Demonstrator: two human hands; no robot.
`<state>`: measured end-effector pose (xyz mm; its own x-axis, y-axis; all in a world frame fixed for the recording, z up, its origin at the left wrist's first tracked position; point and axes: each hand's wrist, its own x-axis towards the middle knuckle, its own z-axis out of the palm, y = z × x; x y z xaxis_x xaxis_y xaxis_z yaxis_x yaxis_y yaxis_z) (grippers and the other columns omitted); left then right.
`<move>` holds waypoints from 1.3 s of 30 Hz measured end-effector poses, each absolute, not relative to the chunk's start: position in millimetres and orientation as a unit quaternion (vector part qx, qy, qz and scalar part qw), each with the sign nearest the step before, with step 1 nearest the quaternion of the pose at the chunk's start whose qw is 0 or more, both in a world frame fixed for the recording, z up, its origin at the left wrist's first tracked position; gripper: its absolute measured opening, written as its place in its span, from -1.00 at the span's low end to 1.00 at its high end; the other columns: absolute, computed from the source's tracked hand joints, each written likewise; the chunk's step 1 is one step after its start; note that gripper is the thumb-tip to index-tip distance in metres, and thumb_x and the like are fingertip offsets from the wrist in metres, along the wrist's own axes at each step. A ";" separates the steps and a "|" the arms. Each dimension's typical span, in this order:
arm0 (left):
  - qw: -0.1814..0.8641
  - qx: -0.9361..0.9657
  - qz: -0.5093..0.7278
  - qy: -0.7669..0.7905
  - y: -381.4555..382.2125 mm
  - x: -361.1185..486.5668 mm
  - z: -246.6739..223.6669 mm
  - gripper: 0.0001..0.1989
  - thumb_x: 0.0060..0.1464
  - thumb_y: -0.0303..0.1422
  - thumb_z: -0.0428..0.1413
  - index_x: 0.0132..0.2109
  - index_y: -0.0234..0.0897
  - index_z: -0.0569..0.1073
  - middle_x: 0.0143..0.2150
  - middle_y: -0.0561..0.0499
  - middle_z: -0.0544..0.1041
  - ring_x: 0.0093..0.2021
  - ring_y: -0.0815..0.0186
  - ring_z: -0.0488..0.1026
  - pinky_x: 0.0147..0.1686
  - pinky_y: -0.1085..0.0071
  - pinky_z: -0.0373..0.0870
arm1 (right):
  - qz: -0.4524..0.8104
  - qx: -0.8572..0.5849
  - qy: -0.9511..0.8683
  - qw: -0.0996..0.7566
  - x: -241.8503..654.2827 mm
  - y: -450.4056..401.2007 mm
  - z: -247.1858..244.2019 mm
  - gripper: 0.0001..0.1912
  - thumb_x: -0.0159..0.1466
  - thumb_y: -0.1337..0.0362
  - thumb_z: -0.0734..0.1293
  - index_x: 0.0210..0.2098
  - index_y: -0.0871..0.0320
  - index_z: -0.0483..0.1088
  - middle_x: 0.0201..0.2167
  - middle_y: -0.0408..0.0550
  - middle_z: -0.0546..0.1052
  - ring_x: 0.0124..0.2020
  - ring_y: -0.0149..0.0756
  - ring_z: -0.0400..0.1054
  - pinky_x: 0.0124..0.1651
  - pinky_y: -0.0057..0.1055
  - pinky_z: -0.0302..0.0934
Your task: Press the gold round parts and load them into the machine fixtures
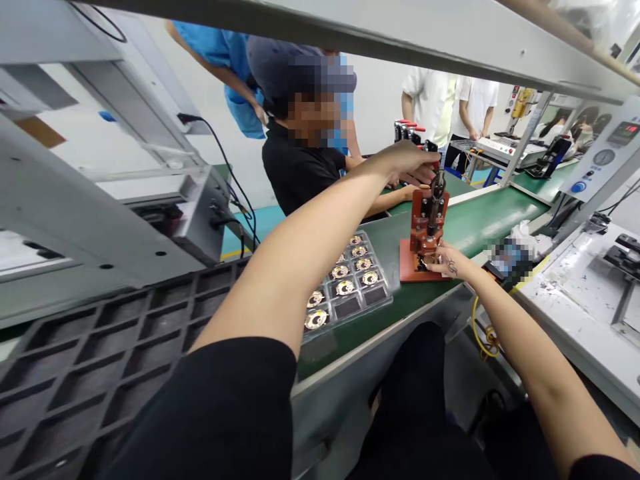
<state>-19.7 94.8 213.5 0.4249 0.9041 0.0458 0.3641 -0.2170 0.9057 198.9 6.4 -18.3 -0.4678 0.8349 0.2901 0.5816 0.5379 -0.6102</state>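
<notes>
My left hand [414, 164] is at the top of an orange-red toggle clamp press [424, 212], its fingers around the red lever handle [437, 164]. Low on the press, my right hand [448, 261] has its fingertips together at the nest above the base plate [407, 261]. A small roundish part [429, 258] shows there, partly hidden by the fingers. Left of the press lies a clear plastic tray [384, 303] with several round gold-and-white parts [345, 287] in its pockets. Some pockets at its near edge hold no part. My left forearm covers part of the tray.
A large dark compartment tray [115, 347] lies at left. Across the green bench [480, 217] sits a person in a dark cap [295, 67], working near other red-handled clamps [410, 127]. A phone-like device [510, 260] and crumpled white material [530, 238] lie at right. A grey beam [400, 47] crosses overhead.
</notes>
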 end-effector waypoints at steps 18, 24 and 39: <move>0.206 0.847 0.469 0.144 -20.4 20.3 205.3 -0.58 0.45 -0.08 0.12 -0.34 -0.24 0.46 -0.47 0.06 0.40 -0.38 0.31 0.42 -0.27 0.29 0.34 | 0.184 -0.487 -0.795 0.313 239.5 -116.8 10.1 -0.67 0.51 0.10 0.36 0.13 0.12 0.60 -0.21 0.00 0.61 -0.26 -0.20 0.50 -0.14 -0.29 0.42; 0.097 0.900 0.417 0.082 -45.9 11.6 138.5 -0.63 0.46 -0.13 0.12 -0.31 -0.22 0.53 -0.40 0.01 0.56 -0.29 0.24 0.52 -0.04 0.20 0.43 | 0.195 -0.488 -0.785 0.329 242.9 -173.0 29.9 -0.67 0.53 0.06 0.35 0.10 0.09 0.62 -0.19 0.03 0.67 -0.19 -0.12 0.57 -0.05 -0.20 0.46; 0.189 0.855 -0.030 0.483 -106.3 -228.1 37.3 -0.85 0.19 -0.35 0.26 -0.11 -0.25 0.67 -0.16 -0.08 0.63 -0.16 0.17 0.55 -0.12 0.37 0.39 | 0.241 -0.595 -0.700 0.313 287.1 -270.9 -9.1 -0.56 0.43 -0.12 0.41 0.03 0.06 0.69 0.01 0.05 0.75 0.00 0.00 0.68 0.01 -0.22 0.56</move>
<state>-228.1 -106.3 37.3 0.5319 0.8140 -0.2335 0.8365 -0.4621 0.2946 287.1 -270.9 -9.1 -0.0952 0.9840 0.1508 0.6816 0.1748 -0.7105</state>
